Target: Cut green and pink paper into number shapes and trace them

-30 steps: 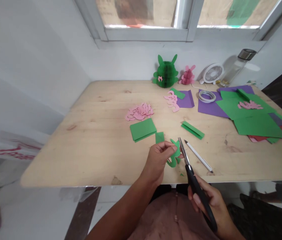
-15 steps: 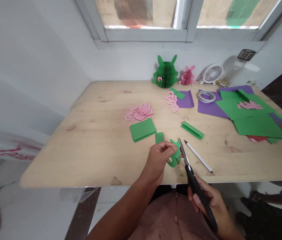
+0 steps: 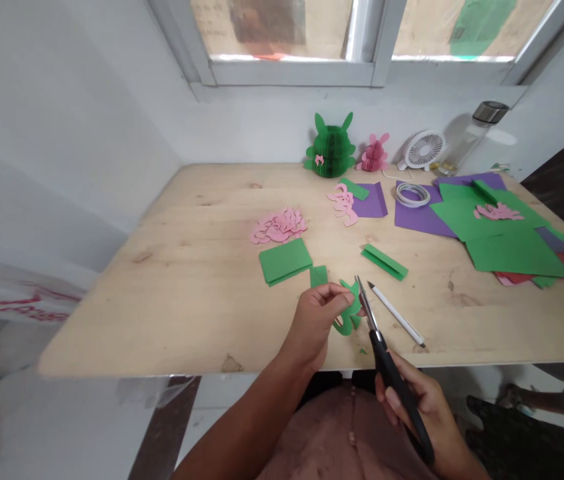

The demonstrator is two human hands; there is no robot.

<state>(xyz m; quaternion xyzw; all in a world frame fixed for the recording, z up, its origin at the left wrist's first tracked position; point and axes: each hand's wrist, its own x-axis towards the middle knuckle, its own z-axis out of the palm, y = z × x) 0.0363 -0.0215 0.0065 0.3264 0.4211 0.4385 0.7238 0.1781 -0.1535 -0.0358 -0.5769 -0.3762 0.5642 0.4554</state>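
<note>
The green paper cut-out [image 3: 349, 319] is at the front part of the surface [image 3: 187, 293], pinched between thumb and fingers of the left hand [image 3: 315, 320], practically unchanged from half a second ago. The scissors [image 3: 386, 363], gripped by the right hand [image 3: 427, 403], also stay with blades along its right edge. The left forearm reaches diagonally forward, while the right hand is lower, near the body.

at lower centre, my left hand [image 3: 313, 321] pinches curvy green cut paper [image 3: 347, 324]; my right hand [image 3: 426, 404] holds black-handled metal scissors [image 3: 387, 364].
</note>
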